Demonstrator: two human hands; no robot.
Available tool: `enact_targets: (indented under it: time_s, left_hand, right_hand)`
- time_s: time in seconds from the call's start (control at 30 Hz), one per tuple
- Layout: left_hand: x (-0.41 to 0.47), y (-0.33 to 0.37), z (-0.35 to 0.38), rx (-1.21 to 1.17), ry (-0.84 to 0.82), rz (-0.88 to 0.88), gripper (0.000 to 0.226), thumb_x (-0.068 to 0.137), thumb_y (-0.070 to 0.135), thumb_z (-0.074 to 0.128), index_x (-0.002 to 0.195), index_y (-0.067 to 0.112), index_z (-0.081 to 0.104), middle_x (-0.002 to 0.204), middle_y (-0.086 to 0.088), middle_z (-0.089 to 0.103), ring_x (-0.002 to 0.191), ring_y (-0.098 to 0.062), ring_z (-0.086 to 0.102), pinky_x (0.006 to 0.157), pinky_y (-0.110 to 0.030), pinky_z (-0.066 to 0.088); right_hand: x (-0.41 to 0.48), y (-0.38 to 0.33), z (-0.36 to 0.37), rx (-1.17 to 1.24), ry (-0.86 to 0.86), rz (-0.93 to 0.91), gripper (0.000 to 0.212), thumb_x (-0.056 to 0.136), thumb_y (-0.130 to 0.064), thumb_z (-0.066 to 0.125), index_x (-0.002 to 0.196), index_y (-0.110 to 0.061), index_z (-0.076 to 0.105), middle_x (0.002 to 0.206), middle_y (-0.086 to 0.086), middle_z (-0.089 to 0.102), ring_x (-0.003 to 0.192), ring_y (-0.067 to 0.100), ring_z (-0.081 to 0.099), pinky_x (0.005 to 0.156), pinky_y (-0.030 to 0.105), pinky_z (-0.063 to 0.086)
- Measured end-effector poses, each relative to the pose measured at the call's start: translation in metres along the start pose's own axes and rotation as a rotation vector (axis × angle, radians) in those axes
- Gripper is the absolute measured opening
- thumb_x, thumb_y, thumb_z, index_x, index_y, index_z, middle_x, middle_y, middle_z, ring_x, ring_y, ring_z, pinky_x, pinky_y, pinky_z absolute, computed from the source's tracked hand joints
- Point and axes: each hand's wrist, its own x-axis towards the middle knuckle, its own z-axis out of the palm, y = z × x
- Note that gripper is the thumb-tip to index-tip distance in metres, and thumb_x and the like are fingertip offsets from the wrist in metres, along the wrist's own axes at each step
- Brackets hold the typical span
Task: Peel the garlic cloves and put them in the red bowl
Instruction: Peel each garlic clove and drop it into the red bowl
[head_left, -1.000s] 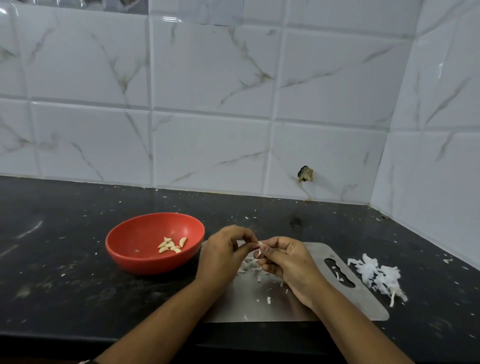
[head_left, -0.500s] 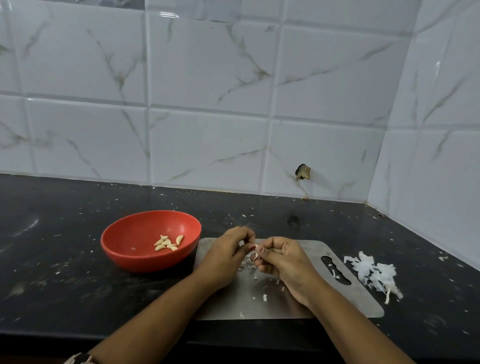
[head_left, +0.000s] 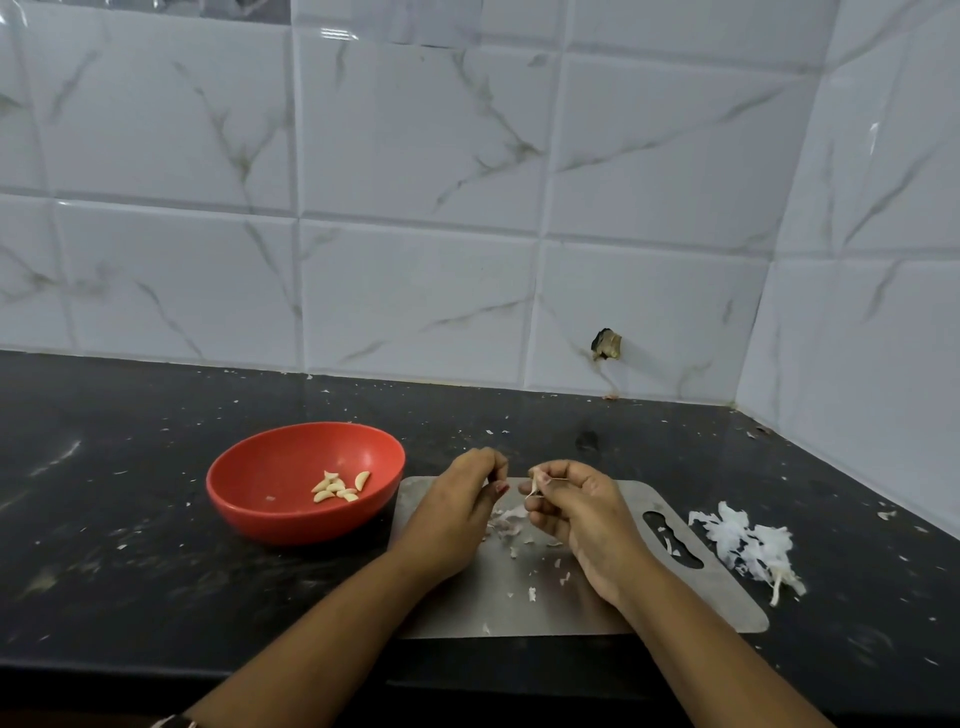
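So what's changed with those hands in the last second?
The hands have drawn apart: the left hand pulled away leftward, while the right hand keeps pinching the garlic clove, skin trailing from it. The red bowl, its peeled cloves, the board and the skin pile stayed put.

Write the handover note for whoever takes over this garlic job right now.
Right hand pinches a garlic clove, skin trailing, above the steel board. Left hand: fingers curled beside it; any skin in its grip is unclear.
Done: Red bowl, left of the board, holds several peeled cloves. Skin scraps lie on the board, a skin pile on the counter to its right.
Left: finish this clove, drop it in the bowl.
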Motion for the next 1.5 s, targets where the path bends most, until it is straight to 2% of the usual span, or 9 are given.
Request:
enact_targets:
  time_s: [0.13,0.3,0.47,0.57,0.8,0.93,1.2,1.4,1.5]
  left_hand:
    - [-0.0026,0.0036,-0.0021,0.057,0.013,-0.041,0.017,0.094,0.016,0.057,0.085,0.029,0.05,0.082,0.016,0.053,0.071,0.01,0.051,0.066,-0.003,0.037]
    - [-0.0005,-0.0016,-0.0018,-0.02,0.064,-0.043,0.025,0.089,0.009,0.064,0.087,0.033,0.059,0.089,0.017,0.064,0.06,0.001,0.058,0.058,-0.009,0.042]
    - [-0.0006,-0.0009,-0.002,-0.09,0.128,-0.036,0.018,0.085,0.019,0.07,0.084,0.035,0.063,0.09,0.02,0.066,0.055,-0.008,0.056,0.058,-0.024,0.051]
    - [-0.0004,-0.0009,-0.0026,-0.13,0.164,-0.027,0.023,0.083,0.018,0.072,0.078,0.038,0.062,0.086,0.02,0.066,0.054,-0.006,0.054,0.058,-0.028,0.051]
    - [-0.0001,-0.0052,-0.0008,-0.069,0.207,0.02,0.031,0.081,0.016,0.073,0.077,0.043,0.058,0.091,0.02,0.061,0.067,-0.01,0.056,0.061,-0.027,0.05]
    - [-0.0005,-0.0054,-0.0008,-0.04,0.197,0.054,0.021,0.082,0.016,0.073,0.08,0.034,0.063,0.091,0.019,0.059,0.069,-0.007,0.055,0.061,-0.022,0.047]
    - [-0.0015,-0.0054,-0.0012,-0.006,0.216,0.07,0.019,0.081,0.021,0.073,0.08,0.036,0.061,0.09,0.022,0.058,0.068,-0.007,0.055,0.061,-0.027,0.05]
    - [-0.0008,-0.004,-0.0024,0.04,0.111,0.075,0.023,0.087,0.018,0.067,0.083,0.037,0.055,0.093,0.022,0.054,0.071,-0.004,0.054,0.064,-0.024,0.047]
    - [-0.0005,-0.0023,-0.0041,0.038,0.04,0.085,0.018,0.09,0.013,0.062,0.087,0.03,0.056,0.095,0.019,0.053,0.076,-0.003,0.052,0.065,-0.014,0.042]
  right_hand:
    - [0.0011,0.0026,0.0001,-0.052,-0.041,0.013,0.011,0.095,-0.004,0.057,0.096,-0.003,0.068,0.081,0.009,0.067,0.067,0.011,0.064,0.062,0.023,0.053]
    - [0.0015,0.0051,-0.0009,-0.162,-0.08,-0.003,0.014,0.096,-0.007,0.057,0.099,-0.006,0.07,0.078,0.006,0.067,0.07,0.011,0.063,0.066,0.023,0.053]
    - [-0.0001,0.0038,0.0001,-0.14,-0.099,-0.016,0.012,0.094,-0.007,0.06,0.102,-0.005,0.067,0.081,0.007,0.069,0.071,0.012,0.064,0.065,0.022,0.054]
    - [-0.0011,0.0036,-0.0007,-0.148,-0.129,-0.014,0.011,0.094,-0.007,0.059,0.101,-0.004,0.068,0.078,0.008,0.068,0.071,0.013,0.063,0.066,0.023,0.054]
    - [-0.002,0.0032,-0.0004,-0.124,-0.174,-0.016,0.015,0.095,-0.008,0.058,0.101,-0.002,0.07,0.085,0.011,0.072,0.072,0.015,0.065,0.067,0.023,0.055]
    - [-0.0027,0.0023,-0.001,-0.128,-0.154,-0.028,0.013,0.092,-0.006,0.061,0.099,-0.002,0.07,0.083,0.011,0.072,0.07,0.014,0.066,0.065,0.021,0.054]
    - [-0.0034,0.0011,-0.001,-0.131,-0.129,-0.03,0.01,0.09,-0.005,0.063,0.096,-0.004,0.072,0.083,0.012,0.074,0.069,0.013,0.066,0.064,0.02,0.054]
    - [-0.0028,0.0008,-0.002,-0.126,-0.153,0.0,0.012,0.09,-0.003,0.062,0.098,-0.001,0.071,0.078,0.012,0.072,0.068,0.013,0.065,0.061,0.019,0.052]
    - [-0.0023,0.0015,-0.0031,-0.116,-0.155,0.012,0.011,0.09,-0.001,0.062,0.098,0.002,0.069,0.077,0.013,0.07,0.066,0.014,0.064,0.06,0.019,0.052]
